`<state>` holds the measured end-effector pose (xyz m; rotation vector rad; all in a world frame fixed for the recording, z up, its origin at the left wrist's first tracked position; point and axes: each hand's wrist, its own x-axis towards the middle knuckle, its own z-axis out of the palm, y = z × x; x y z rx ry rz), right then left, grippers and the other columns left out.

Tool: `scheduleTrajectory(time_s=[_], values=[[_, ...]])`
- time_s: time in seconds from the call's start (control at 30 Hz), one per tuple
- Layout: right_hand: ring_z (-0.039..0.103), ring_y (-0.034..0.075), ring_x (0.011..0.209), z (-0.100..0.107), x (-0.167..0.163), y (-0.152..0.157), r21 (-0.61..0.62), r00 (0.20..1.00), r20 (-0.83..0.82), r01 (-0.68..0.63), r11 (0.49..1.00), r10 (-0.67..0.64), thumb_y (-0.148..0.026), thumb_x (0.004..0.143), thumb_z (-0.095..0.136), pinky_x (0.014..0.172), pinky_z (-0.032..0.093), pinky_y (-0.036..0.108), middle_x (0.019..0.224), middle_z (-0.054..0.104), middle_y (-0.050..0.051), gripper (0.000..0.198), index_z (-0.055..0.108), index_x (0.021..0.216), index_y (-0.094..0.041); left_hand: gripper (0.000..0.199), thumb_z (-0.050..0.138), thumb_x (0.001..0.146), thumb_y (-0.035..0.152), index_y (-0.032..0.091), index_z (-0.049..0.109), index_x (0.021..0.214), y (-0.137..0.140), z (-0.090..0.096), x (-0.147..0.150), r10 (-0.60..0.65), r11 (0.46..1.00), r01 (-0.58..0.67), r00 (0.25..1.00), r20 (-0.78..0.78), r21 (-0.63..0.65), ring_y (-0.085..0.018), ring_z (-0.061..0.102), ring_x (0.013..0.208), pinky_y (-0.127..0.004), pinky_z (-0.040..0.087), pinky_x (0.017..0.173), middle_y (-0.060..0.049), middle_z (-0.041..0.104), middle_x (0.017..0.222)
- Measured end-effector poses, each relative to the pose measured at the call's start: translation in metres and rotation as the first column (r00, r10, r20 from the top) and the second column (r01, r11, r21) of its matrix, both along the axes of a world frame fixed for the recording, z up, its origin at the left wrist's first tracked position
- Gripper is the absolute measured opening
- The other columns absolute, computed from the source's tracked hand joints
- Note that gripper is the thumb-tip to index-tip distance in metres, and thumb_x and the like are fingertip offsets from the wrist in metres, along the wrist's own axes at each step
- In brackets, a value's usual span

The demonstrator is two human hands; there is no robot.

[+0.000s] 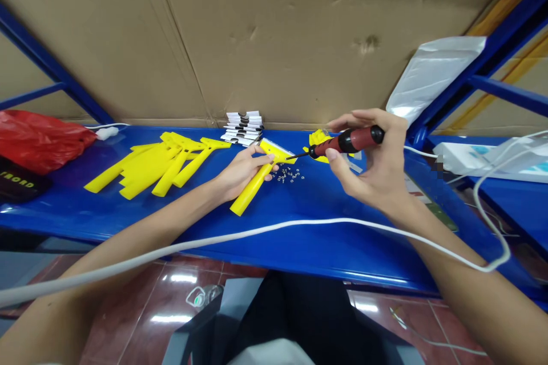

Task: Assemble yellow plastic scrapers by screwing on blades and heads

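Note:
My left hand (246, 172) is closed around the head end of a yellow plastic scraper (249, 189), T-shaped with a thick round handle pointing down toward me. A pale strip runs along the scraper's far edge. In my right hand (381, 165) is a screwdriver (342, 141) with a red and black handle, lying almost level. Its dark shaft points left, and the tip meets the scraper's head; whether it sits in a screw is too small to tell. Small screws or nuts (287, 174) lie scattered on the blue table just below the head.
Several yellow scrapers (149, 165) lie piled on the left of the blue table (205, 222). White-and-black packs (244, 127) are stacked at the back. Small yellow parts (317, 138) lie behind the screwdriver. A white cable (299, 222) crosses before my arms. A red bag (43, 137) sits far left.

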<state>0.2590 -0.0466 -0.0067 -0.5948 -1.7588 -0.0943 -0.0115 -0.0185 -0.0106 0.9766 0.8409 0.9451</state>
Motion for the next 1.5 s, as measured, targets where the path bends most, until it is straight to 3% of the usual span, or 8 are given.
scheduleTrajectory(time_s=[0.17, 0.4, 0.6, 0.87, 1.07, 1.13, 1.33, 1.5], values=[[0.083, 0.032, 0.118, 0.000, -0.002, 0.001, -0.077, 0.990, -0.017, -0.140, 0.987, 0.139, -0.036, 0.101, 0.085, 0.100, 0.072, 0.056, 0.147, 0.073, 0.010, 0.074, 0.046, 0.164, -0.037, 0.019, 0.070, 0.105, 0.004, 0.018, 0.058, 0.105, 0.002, -0.005, -0.002, 0.019, 1.000, -0.019, 1.000, 0.009, -0.001, -0.017, 0.074, 0.084, -0.025, 0.054, 0.062, -0.010, 0.076, 0.100], [0.082, 0.024, 0.091, -0.002, 0.000, 0.008, 0.092, 0.994, -0.110, 0.027, 0.995, -0.017, -0.045, 0.091, 0.099, 0.081, 0.072, 0.043, 0.114, 0.074, 0.001, 0.068, 0.062, 0.147, -0.038, 0.020, 0.075, 0.103, 0.007, 0.017, 0.061, 0.112, 0.000, -0.005, -0.001, -0.007, 0.999, 0.007, 1.000, 0.023, 0.035, -0.019, 0.075, 0.085, -0.025, 0.056, 0.062, -0.011, 0.077, 0.102], [0.081, 0.033, 0.123, 0.004, -0.002, 0.011, 0.003, 0.980, -0.113, -0.167, 0.986, 0.166, -0.055, 0.094, 0.093, 0.103, 0.073, 0.063, 0.141, 0.073, 0.006, 0.075, 0.049, 0.153, -0.041, 0.020, 0.076, 0.102, 0.009, 0.017, 0.062, 0.113, -0.005, -0.003, -0.001, -0.021, 0.999, 0.021, 1.000, 0.011, 0.028, -0.018, 0.075, 0.085, -0.024, 0.055, 0.059, -0.010, 0.078, 0.103], [0.081, 0.026, 0.080, 0.002, -0.001, 0.012, 0.107, 0.984, -0.165, -0.051, 0.993, 0.068, -0.047, 0.081, 0.106, 0.075, 0.075, 0.051, 0.105, 0.075, 0.002, 0.075, 0.062, 0.141, -0.037, 0.023, 0.083, 0.100, 0.014, 0.016, 0.065, 0.114, -0.007, -0.003, -0.001, -0.053, 0.999, 0.053, 0.998, 0.013, 0.002, -0.019, 0.075, 0.087, -0.023, 0.053, 0.060, -0.011, 0.077, 0.101], [0.084, 0.032, 0.111, 0.003, -0.001, 0.012, -0.009, 0.976, -0.128, -0.179, 0.984, 0.177, -0.053, 0.091, 0.096, 0.096, 0.074, 0.061, 0.135, 0.077, 0.006, 0.075, 0.050, 0.149, -0.039, 0.014, 0.074, 0.105, 0.008, 0.015, 0.064, 0.112, -0.011, -0.001, 0.002, -0.030, 0.999, 0.030, 1.000, 0.001, -0.019, -0.017, 0.074, 0.085, -0.024, 0.053, 0.060, -0.011, 0.077, 0.104], [0.085, 0.031, 0.108, 0.002, -0.002, 0.010, -0.050, 0.975, -0.126, -0.190, 0.980, 0.183, -0.052, 0.092, 0.095, 0.092, 0.075, 0.057, 0.139, 0.076, 0.007, 0.077, 0.049, 0.152, -0.039, 0.014, 0.073, 0.105, 0.008, 0.015, 0.064, 0.112, -0.009, -0.002, 0.002, -0.016, 0.999, 0.016, 1.000, 0.002, -0.028, -0.017, 0.073, 0.085, -0.024, 0.053, 0.060, -0.011, 0.077, 0.102], [0.079, 0.024, 0.083, 0.002, -0.004, 0.005, 0.060, 0.992, -0.119, -0.039, 0.997, 0.046, -0.043, 0.087, 0.102, 0.074, 0.072, 0.044, 0.105, 0.076, 0.001, 0.075, 0.059, 0.149, -0.038, 0.016, 0.076, 0.104, 0.009, 0.016, 0.063, 0.111, -0.008, -0.007, 0.001, -0.028, 0.999, 0.029, 0.999, 0.026, -0.034, -0.018, 0.073, 0.086, -0.024, 0.052, 0.061, -0.012, 0.076, 0.102], [0.083, 0.032, 0.107, -0.002, -0.003, 0.012, -0.049, 0.979, -0.104, -0.181, 0.982, 0.175, -0.054, 0.094, 0.092, 0.091, 0.073, 0.056, 0.135, 0.076, 0.007, 0.080, 0.046, 0.157, -0.042, 0.019, 0.078, 0.102, 0.009, 0.017, 0.062, 0.107, -0.007, -0.008, 0.000, -0.022, 0.999, 0.025, 0.998, 0.062, -0.045, -0.017, 0.072, 0.085, -0.024, 0.051, 0.060, -0.011, 0.075, 0.102]])
